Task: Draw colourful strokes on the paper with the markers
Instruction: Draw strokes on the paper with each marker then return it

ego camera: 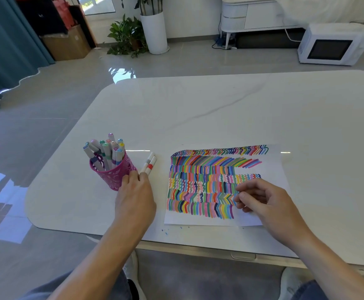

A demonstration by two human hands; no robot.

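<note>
The fingers (249, 186) of the right hand (265, 198) are curled in, and the thumb tip meets them. Nothing shows between them. This hand rests on the paper (269, 161), over its near right part.

The paper is a white sheet lying flat close to the near edge of the table (198, 109), a little right of the middle. Rows of short strokes (200, 182) in many colours fill most of it: zigzags along the far edge, then slanted lines, then upright, wavy and bent ones. A strip on the right and along the near edge is bare white.

Left of the paper lie two markers (149, 163), side by side and touching, white with a grey and a red band. The left hand (135, 193) has its fingertips on their near ends, which are hidden. Whether it pinches them or only touches them, I cannot tell.

Just left of this hand, toward the near left corner, stands a pink cup (116, 176) with cut-out walls. It is full of markers (109, 152) with their caps up, and their lower parts are mostly hidden by the wall.

Small blue specks (165, 232) mark the table by its near edge. The right side of the table is cut off.
</note>
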